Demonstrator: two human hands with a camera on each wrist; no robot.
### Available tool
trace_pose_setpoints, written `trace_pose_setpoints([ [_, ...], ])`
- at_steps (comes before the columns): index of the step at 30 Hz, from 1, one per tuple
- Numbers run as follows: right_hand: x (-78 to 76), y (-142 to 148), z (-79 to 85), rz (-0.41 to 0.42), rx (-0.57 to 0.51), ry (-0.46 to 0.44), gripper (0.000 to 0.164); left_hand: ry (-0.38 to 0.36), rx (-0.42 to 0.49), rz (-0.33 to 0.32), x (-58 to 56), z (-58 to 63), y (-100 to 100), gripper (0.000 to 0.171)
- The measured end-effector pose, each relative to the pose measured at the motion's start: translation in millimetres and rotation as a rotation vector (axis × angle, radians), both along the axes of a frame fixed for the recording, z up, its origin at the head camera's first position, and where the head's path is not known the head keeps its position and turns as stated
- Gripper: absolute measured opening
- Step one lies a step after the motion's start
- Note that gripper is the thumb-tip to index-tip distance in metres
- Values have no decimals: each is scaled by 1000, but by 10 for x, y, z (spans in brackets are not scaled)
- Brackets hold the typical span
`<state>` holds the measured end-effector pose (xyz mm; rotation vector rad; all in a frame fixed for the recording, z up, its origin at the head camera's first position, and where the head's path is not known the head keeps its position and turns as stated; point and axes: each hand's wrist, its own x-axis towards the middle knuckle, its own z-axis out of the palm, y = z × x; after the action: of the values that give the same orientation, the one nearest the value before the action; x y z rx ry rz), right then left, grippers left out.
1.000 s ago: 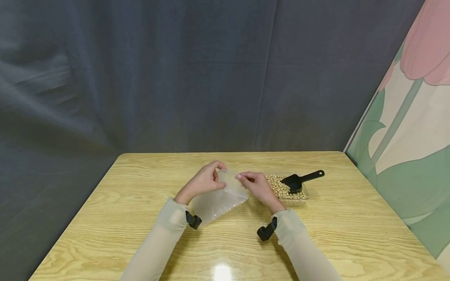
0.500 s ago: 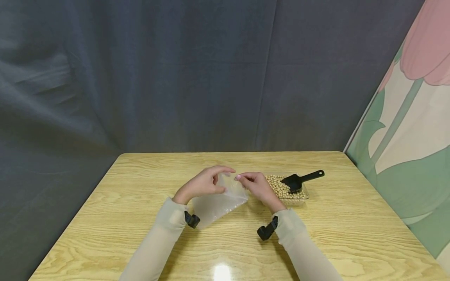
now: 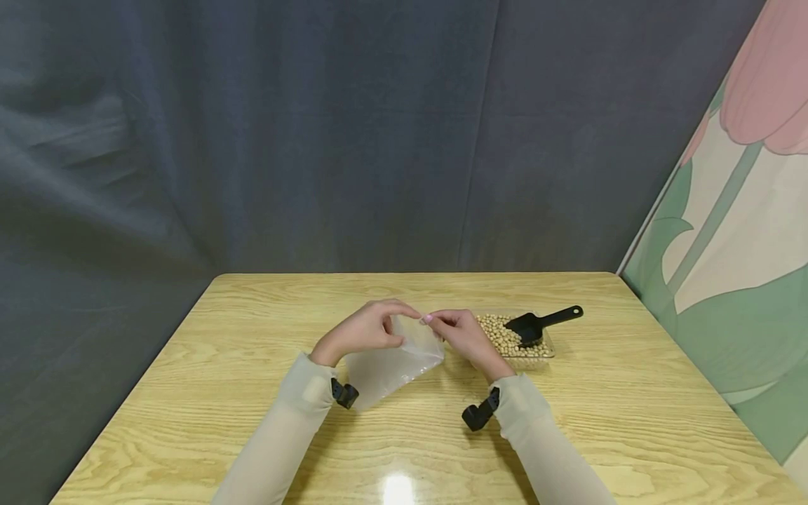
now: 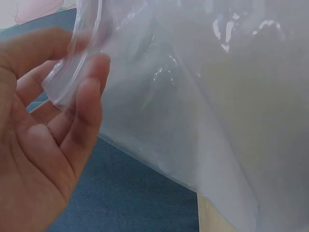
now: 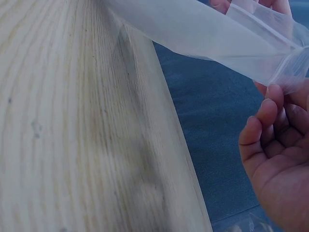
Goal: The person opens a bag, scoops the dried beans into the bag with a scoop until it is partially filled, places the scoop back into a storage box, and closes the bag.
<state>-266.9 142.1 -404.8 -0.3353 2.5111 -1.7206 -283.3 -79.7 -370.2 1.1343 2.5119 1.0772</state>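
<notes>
A translucent plastic zip bag (image 3: 390, 375) hangs between both hands, its body sloping down toward the near left. My left hand (image 3: 365, 328) holds the bag near its mouth, thumb and forefinger bent in a wide arc around it. In the left wrist view the zip strip (image 4: 87, 63) runs between the fingers of that hand, with the forefinger partly behind the film. My right hand (image 3: 468, 338) pinches the far right corner of the bag's mouth between thumb and forefinger. The right wrist view shows this pinch, with the remaining fingers (image 5: 253, 130) curled in.
Just right of my right hand stands a clear plastic box (image 3: 530, 361) filled with pale round beans (image 3: 495, 335). A black scoop (image 3: 529, 328) lies on the beans, handle pointing right. All rests on a wooden table (image 3: 252, 393) before a dark curtain (image 3: 353, 140).
My left forefinger has stretched right and slightly down until its tip comes close to the right fingertips. The right hand has stayed at the bag's corner. The box and scoop have not moved.
</notes>
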Motion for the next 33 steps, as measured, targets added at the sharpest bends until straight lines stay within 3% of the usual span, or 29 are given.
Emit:
trace_pose_setpoints([
  [2,-56,20,-84,-1,-4,-3,33,-8,-4,2,0,7,5,46],
  [16,-1,113,-18,112,34,-20,32,-52,-19,-7,-18,-10,-8,48],
  [28,8,322,73,181,128,78,39,-55,-47,4,-32,-30,-53,50],
  [33,0,476,169,168,196,100,43,-71,-32,0,-48,-54,-64,51],
])
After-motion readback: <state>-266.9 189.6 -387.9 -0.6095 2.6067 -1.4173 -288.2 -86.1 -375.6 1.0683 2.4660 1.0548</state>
